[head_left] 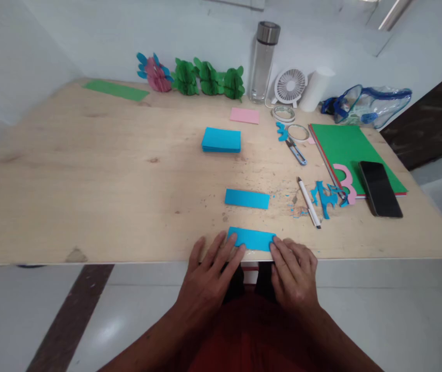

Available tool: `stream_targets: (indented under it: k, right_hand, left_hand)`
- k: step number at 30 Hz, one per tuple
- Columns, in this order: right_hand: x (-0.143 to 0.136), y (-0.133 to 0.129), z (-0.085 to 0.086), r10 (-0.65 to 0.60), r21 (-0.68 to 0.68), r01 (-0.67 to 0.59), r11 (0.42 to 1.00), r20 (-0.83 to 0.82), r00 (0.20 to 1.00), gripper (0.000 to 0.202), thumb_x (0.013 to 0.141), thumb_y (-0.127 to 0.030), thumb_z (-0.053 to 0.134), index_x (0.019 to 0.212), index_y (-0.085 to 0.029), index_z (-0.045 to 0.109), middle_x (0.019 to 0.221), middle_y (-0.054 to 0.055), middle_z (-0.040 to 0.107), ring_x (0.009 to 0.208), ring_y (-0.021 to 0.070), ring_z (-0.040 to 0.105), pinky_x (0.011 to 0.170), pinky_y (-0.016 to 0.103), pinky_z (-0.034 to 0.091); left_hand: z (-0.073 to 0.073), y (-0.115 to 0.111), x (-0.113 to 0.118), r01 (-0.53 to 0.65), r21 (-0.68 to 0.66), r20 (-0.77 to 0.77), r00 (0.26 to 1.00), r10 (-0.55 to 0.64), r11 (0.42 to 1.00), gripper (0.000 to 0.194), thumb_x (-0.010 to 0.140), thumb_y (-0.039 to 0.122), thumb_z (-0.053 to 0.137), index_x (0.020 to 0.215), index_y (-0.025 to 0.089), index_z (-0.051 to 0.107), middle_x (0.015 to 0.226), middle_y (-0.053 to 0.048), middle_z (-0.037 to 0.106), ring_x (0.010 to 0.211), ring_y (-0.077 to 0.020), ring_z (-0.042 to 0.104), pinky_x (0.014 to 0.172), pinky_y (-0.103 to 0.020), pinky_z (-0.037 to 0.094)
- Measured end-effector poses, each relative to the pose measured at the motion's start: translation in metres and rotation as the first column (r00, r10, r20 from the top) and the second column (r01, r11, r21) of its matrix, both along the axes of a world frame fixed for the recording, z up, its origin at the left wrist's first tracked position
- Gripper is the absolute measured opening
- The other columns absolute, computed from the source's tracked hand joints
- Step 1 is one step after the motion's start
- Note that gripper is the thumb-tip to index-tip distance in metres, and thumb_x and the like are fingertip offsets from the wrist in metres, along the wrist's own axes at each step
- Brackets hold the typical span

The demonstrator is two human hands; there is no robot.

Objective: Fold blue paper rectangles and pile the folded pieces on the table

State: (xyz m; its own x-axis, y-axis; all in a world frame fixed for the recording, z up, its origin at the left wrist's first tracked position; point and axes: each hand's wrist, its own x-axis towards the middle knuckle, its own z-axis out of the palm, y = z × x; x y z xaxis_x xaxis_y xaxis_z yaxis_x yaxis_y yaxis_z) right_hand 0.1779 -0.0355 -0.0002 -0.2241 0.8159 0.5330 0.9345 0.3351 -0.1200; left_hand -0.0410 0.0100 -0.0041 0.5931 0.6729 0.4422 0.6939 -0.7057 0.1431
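Note:
A blue strip of folded paper (252,239) lies at the table's front edge, between my two hands. My left hand (211,274) rests with fingers spread, and some fingertips press on the strip's left end. My right hand (294,271) has its fingers stretched out close together, with the fingertips on the strip's right end; its thumb is mostly hidden. A second blue paper strip (247,199) lies just beyond. Farther back sits a stack of blue paper (221,140).
A pen (309,203), blue paper scraps (326,199), thread snips (296,152) and tape rolls (298,133) lie to the right. A phone (380,189) rests on green sheets (350,150). Along the wall stand green paper figures (208,77), a glass bottle (262,64) and a small fan (290,86).

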Motion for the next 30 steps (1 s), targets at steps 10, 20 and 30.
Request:
stream_targets:
  k: [10, 20, 30]
  right_hand:
    - [-0.001, -0.001, 0.001, -0.008, -0.021, 0.008, 1.0, 0.013, 1.0, 0.057, 0.084, -0.012, 0.046, 0.141, -0.016, 0.041, 0.13, 0.01, 0.059, 0.113, 0.0277, 0.052, 0.095, 0.048, 0.037]
    - [-0.024, -0.002, 0.015, -0.116, -0.13, 0.113, 0.985, -0.015, 0.993, 0.041, 0.086, -0.017, 0.046, 0.125, -0.025, 0.059, 0.134, 0.012, 0.053, 0.119, 0.0308, 0.046, 0.095, 0.053, 0.035]
    - [-0.013, -0.007, 0.015, -0.144, -0.108, 0.149, 0.983, 0.048, 0.988, 0.038, 0.09, -0.018, 0.044, 0.121, -0.029, 0.061, 0.132, 0.01, 0.054, 0.124, 0.0313, 0.043, 0.098, 0.055, 0.032]
  left_hand:
    - [0.002, 0.0, 0.013, 0.011, -0.001, 0.024, 1.0, -0.011, 1.0, 0.04, 0.093, 0.021, 0.042, 0.131, 0.024, 0.053, 0.14, -0.008, 0.051, 0.14, -0.0249, 0.031, 0.116, -0.053, 0.011]
    - [-0.002, 0.001, 0.012, 0.019, 0.003, 0.036, 0.999, -0.019, 1.0, 0.04, 0.095, 0.022, 0.039, 0.133, 0.026, 0.052, 0.138, -0.009, 0.053, 0.138, -0.0255, 0.035, 0.115, -0.054, 0.012]
    - [-0.002, 0.001, 0.013, 0.018, 0.015, 0.037, 0.999, -0.018, 1.0, 0.04, 0.094, 0.023, 0.042, 0.133, 0.026, 0.051, 0.138, -0.008, 0.054, 0.139, -0.0241, 0.033, 0.115, -0.054, 0.011]
